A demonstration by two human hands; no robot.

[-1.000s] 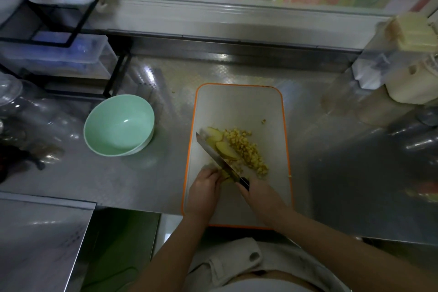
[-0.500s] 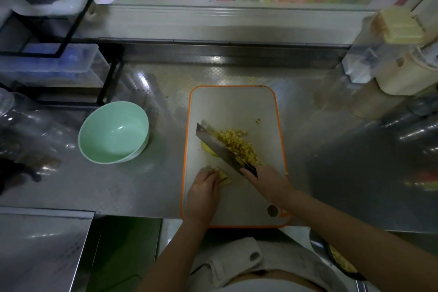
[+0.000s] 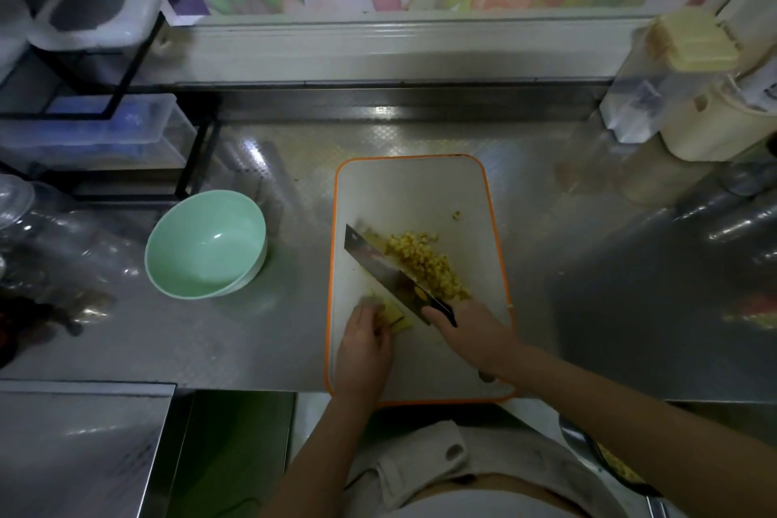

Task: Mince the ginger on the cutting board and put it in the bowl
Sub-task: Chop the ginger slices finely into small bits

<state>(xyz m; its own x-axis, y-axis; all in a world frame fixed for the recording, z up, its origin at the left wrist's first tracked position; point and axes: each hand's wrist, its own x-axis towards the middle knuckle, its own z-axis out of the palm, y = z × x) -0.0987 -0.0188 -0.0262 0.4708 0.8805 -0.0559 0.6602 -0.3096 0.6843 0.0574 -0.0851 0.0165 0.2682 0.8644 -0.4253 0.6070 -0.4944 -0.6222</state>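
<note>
Right hand is wrapped tight around the handle of the knife, blade angled across the orange-rimmed cutting board. The minced ginger pile sits right against its far side. Left hand has curled fingers pinning the uncut ginger pieces just beside the blade. The mint-green bowl sits well off left on the steel counter.
</note>
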